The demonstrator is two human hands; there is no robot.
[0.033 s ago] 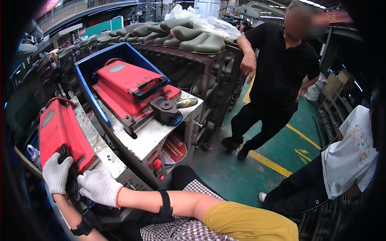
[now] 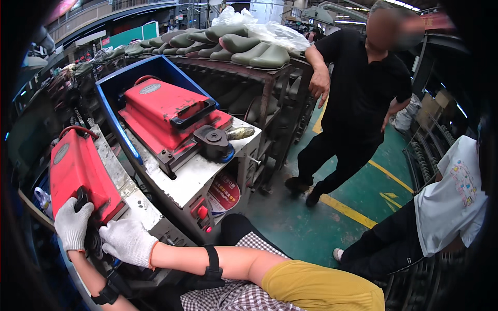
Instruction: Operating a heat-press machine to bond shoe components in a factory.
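My left hand [image 2: 73,224], in a white knit glove, is wrapped round the black handle [image 2: 82,198] at the front of a red machine cover [image 2: 83,173] on the left. My right hand [image 2: 127,242], gloved too, is closed just beside it. Its fingertips meet a dark, rounded part [image 2: 93,241] below the cover's front edge. What those fingers hold is hidden by the glove and the shadow. A second red cover [image 2: 168,111] with a black handle sits on the neighbouring white machine [image 2: 189,187], touched by neither hand.
A black and blue knob-like part [image 2: 213,142] sits on the white machine's corner, above a red button [image 2: 203,212]. A blue bin [image 2: 119,136] surrounds the second cover. Green shoes [image 2: 259,53] crowd the rack behind. A person in black [image 2: 358,98] and one in white [image 2: 456,192] stand right.
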